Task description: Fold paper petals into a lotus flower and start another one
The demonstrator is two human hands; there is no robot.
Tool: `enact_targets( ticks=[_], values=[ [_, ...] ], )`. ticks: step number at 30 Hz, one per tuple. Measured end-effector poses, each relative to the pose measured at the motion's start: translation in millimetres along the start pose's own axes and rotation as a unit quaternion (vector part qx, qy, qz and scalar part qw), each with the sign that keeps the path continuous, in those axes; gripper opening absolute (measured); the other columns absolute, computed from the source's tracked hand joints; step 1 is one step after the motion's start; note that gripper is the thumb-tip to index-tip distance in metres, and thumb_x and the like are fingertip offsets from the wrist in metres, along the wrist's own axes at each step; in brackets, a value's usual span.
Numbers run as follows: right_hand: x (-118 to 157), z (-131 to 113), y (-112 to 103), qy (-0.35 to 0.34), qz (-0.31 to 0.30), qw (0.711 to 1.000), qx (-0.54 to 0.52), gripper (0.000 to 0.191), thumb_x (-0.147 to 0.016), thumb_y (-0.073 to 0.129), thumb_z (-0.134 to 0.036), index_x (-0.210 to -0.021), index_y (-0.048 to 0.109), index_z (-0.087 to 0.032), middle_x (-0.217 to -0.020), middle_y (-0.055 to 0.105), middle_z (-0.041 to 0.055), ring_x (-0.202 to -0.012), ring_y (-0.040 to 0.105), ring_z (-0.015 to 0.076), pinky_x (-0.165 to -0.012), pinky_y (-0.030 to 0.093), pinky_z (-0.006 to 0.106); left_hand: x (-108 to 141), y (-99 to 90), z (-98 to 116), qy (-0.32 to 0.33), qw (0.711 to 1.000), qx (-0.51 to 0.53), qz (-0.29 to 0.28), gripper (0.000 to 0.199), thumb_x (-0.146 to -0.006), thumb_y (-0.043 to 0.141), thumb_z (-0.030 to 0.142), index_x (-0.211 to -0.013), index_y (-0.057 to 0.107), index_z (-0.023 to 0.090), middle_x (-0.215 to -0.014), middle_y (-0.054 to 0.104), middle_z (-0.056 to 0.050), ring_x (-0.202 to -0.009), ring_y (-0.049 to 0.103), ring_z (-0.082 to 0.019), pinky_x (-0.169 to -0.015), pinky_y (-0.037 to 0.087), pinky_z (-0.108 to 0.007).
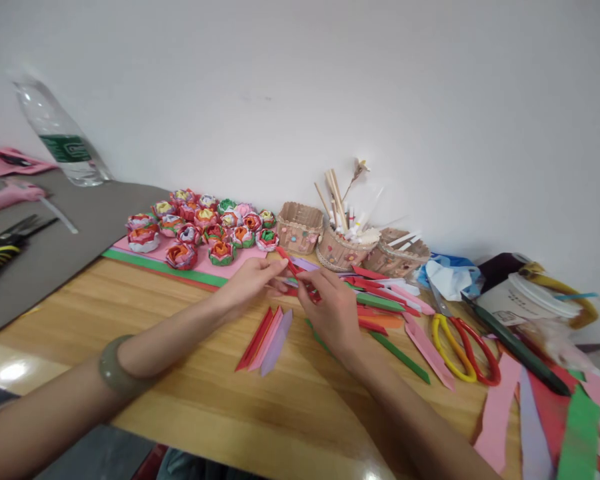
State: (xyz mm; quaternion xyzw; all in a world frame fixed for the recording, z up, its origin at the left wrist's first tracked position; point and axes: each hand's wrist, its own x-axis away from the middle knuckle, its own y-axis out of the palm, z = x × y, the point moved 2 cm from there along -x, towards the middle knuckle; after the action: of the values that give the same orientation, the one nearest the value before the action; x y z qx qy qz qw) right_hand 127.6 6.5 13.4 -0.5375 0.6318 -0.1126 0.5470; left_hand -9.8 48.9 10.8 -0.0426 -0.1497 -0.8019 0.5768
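Between my two hands, above the middle of the table, is a narrow folded red paper strip (289,262). The thumb and fingers of my left hand (254,280) pinch it from the left. My right hand (330,307) grips its lower end, with the fingers curled. Just below lie several folded strips side by side: red paper strips (256,339), a pink paper strip (267,339) and a lilac paper strip (277,341). To the right of my right hand spreads a loose pile of folded paper strips (380,300) in red, green, pink and white.
Folded paper flowers (215,233) cover coloured sheets (200,275) at the back left. Decorated baskets (300,230) stand by the wall, one with sticks. At right are scissors (463,347), a dark green cutter (520,347) and a white tub (523,297). Pliers (5,250) and a bottle (60,137) stay left.
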Motion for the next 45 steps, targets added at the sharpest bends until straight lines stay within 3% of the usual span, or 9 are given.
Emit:
enact_targets(
  ticks=[5,10,14,20,24,28,32,35,45],
  values=[
    [8.1,-2.2,-5.2,0.0,-0.027,0.997,-0.066,0.018,-0.083,0.047,-0.014,-0.09,0.062,-0.019,-0.086,0.066,0.0066,-0.08,0.061,0.017,-0.071,0.049,0.028,-2.0,2.6,2.6,0.038,0.996,0.078,0.012,0.017,-0.069,0.067,0.03,-0.068,0.059,0.014,-0.065,0.06,0.0,-0.055,0.054,-0.008,-0.056,0.045,-0.019],
    [17.6,-2.8,-10.1,-0.079,-0.253,0.961,-0.078,0.04,-0.072,0.045,-0.001,-0.104,0.06,-0.02,-0.109,0.061,0.0077,-0.105,0.054,0.0191,-0.087,0.045,0.035,9.2,-26.2,9.3,0.068,0.995,0.011,0.066,0.019,-0.069,0.064,0.03,-0.064,0.054,0.015,-0.055,0.053,0.004,-0.049,0.049,-0.007,-0.049,0.041,-0.018],
    [16.1,-1.4,-5.9,-0.08,-0.323,0.942,-0.044,0.033,-0.08,0.046,-0.006,-0.109,0.059,-0.015,-0.109,0.062,0.0105,-0.106,0.053,0.0202,-0.09,0.044,0.036,26.2,-41.1,2.6,0.014,0.997,-0.01,0.074,0.018,-0.069,0.063,0.03,-0.064,0.052,0.016,-0.056,0.055,0.003,-0.049,0.049,-0.008,-0.048,0.041,-0.019],
    [14.8,11.9,-1.7,-0.097,-0.347,0.93,-0.067,0.022,-0.082,0.052,-0.009,-0.095,0.066,-0.019,-0.091,0.067,0.0062,-0.089,0.059,0.0178,-0.077,0.047,0.03,51.0,-44.9,-11.2,-0.035,0.996,0.006,0.082,0.017,-0.068,0.065,0.031,-0.071,0.057,0.017,-0.058,0.056,0.003,-0.051,0.05,-0.009,-0.051,0.04,-0.02],
    [11.3,16.1,-9.7,-0.089,-0.379,0.908,-0.157,0.022,-0.086,0.05,-0.014,-0.095,0.068,-0.022,-0.092,0.069,0.0045,-0.086,0.062,0.0159,-0.076,0.047,0.028,55.9,-47.2,-14.5,-0.058,0.995,0.012,0.081,0.017,-0.067,0.066,0.031,-0.074,0.059,0.016,-0.059,0.057,0.003,-0.052,0.05,-0.01,-0.053,0.04,-0.021],
    [2.4,14.3,-11.8,0.033,-0.399,0.888,-0.225,0.023,-0.084,0.05,-0.014,-0.093,0.07,-0.021,-0.092,0.071,0.0024,-0.082,0.064,0.0155,-0.073,0.048,0.026,55.0,-50.1,-15.4,-0.06,0.995,0.013,0.082,0.017,-0.067,0.066,0.03,-0.073,0.058,0.016,-0.059,0.057,0.002,-0.053,0.049,-0.009,-0.053,0.04,-0.02],
    [0.4,16.2,-3.3,0.218,-0.382,0.872,-0.214,0.016,-0.075,0.057,-0.016,-0.079,0.071,-0.015,-0.07,0.07,0.0024,-0.063,0.062,0.0149,-0.057,0.045,0.023,52.8,-53.3,-19.4,-0.064,0.995,0.018,0.077,0.017,-0.067,0.066,0.03,-0.072,0.057,0.016,-0.059,0.058,0.003,-0.054,0.05,-0.009,-0.054,0.04,-0.02],
    [3.1,18.3,3.8,0.304,-0.349,0.857,-0.226,0.014,-0.07,0.058,-0.016,-0.074,0.071,-0.013,-0.061,0.067,0.0013,-0.056,0.059,0.0127,-0.051,0.041,0.021,52.6,-55.1,-22.4,-0.064,0.995,0.029,0.07,0.017,-0.068,0.067,0.03,-0.072,0.058,0.017,-0.058,0.058,0.003,-0.053,0.049,-0.009,-0.054,0.04,-0.02],
    [5.9,17.5,14.9,0.296,-0.292,0.892,-0.177,0.016,-0.07,0.058,-0.025,-0.071,0.07,-0.015,-0.061,0.067,0.0019,-0.052,0.055,0.0127,-0.047,0.036,0.021,52.5,-55.9,-17.1,-0.038,0.998,-0.009,0.051,0.018,-0.071,0.063,0.032,-0.076,0.058,0.015,-0.061,0.064,0.0,-0.055,0.051,-0.01,-0.056,0.039,-0.021]
  ],
)
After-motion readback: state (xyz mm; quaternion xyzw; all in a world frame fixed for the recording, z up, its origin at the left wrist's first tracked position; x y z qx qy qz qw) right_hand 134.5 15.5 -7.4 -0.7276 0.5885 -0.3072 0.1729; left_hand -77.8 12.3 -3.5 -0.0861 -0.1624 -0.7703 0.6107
